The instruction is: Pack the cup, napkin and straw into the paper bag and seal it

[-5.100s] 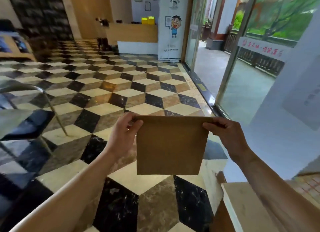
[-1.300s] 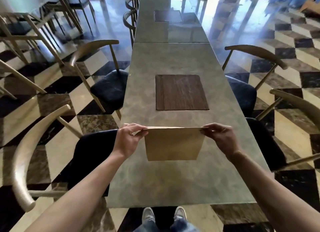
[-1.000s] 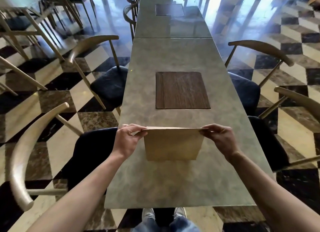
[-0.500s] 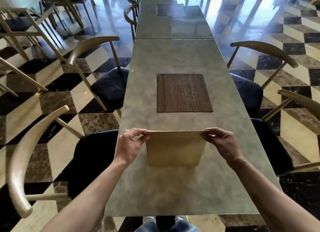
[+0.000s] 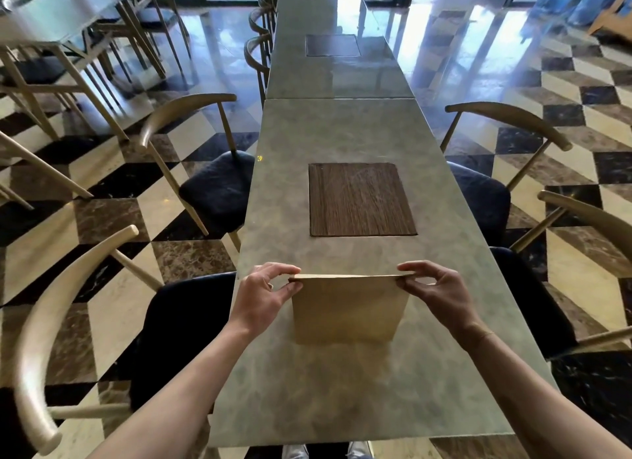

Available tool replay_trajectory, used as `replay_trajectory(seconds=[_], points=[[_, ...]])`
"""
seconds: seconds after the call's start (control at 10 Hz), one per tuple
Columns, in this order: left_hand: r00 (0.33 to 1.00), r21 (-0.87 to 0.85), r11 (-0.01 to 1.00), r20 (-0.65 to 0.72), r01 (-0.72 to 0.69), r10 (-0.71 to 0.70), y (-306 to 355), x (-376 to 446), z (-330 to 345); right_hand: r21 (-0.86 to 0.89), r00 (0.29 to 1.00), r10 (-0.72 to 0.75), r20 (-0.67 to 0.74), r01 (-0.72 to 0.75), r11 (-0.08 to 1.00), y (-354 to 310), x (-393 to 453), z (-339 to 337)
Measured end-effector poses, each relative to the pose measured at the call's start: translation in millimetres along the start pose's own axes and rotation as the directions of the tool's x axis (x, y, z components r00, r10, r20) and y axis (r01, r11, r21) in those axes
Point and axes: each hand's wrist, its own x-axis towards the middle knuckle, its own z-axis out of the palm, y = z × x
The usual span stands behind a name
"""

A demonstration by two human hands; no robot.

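A flat brown paper bag (image 5: 345, 309) stands upright with its bottom edge on the grey table (image 5: 342, 390), near the front end. My left hand (image 5: 265, 296) pinches the bag's top left corner. My right hand (image 5: 436, 292) pinches the top right corner. The bag's top edge looks closed and flat. No cup, napkin or straw is in view.
A dark wooden placemat (image 5: 359, 200) lies on the table beyond the bag, and another placemat (image 5: 332, 44) farther back. Curved-back chairs with dark seats stand on the left (image 5: 191, 171) and right (image 5: 496, 185). The floor is checkered marble.
The view swung from the doorway to the long table. Both hands lowered the bag until its bottom edge met the tabletop, and it moved slightly nearer to me.
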Motion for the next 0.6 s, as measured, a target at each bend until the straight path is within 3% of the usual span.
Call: replay_trajectory(seconds=[0.4, 0.6], points=[[0.991, 0.059, 0.99, 0.031, -0.129, 0.127, 7.8, -0.3, -18.7, -0.159, 0.996, -0.071, -0.046, 0.063, 0.985, -25.8, -19.3, 7.7], [0.988, -0.027, 0.988, -0.009, -0.154, 0.154, 10.9, 0.8, -25.2, -0.2, 0.993, -0.075, -0.088, 0.056, 0.978, -34.1, -25.9, 9.9]])
